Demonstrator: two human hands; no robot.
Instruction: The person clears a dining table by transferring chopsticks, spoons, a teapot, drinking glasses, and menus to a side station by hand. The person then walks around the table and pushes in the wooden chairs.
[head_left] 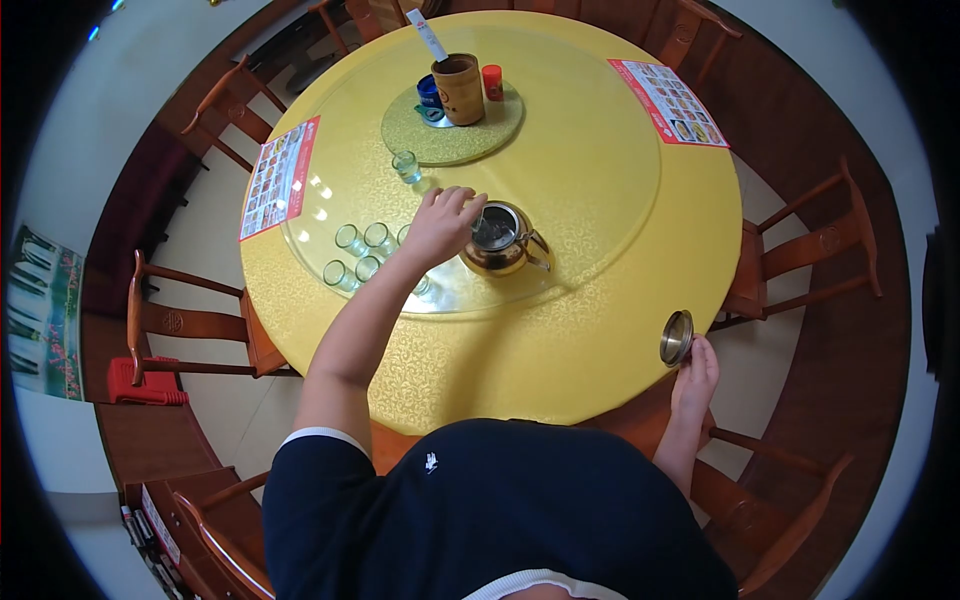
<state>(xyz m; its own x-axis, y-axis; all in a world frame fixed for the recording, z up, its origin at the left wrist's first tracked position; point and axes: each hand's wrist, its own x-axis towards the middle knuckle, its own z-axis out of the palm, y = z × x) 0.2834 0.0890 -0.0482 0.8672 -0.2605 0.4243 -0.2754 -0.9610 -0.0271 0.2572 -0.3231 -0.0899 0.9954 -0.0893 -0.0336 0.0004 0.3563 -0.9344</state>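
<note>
My left hand [440, 228] reaches over the table, its fingers closed around a small clear glass that is mostly hidden by them. That glass is at the open mouth of a shiny metal teapot [494, 262], whose handle points right. In my right hand [697, 375] is a round metal lid [677, 338], held by its edge near the table's right front rim. Several small greenish glasses [337, 274] stand to the left of my left forearm, some partly covered by it. One more glass [406, 167] stands by itself just beyond my left hand.
The round table [480, 370] has a yellow cloth and a glass turntable. On a small raised disc [480, 143] stand a brown pot [459, 92], a blue container [429, 92] and a red-capped jar [492, 82]. Menus [281, 178] lie at both sides. Wooden chairs [815, 245] surround the table.
</note>
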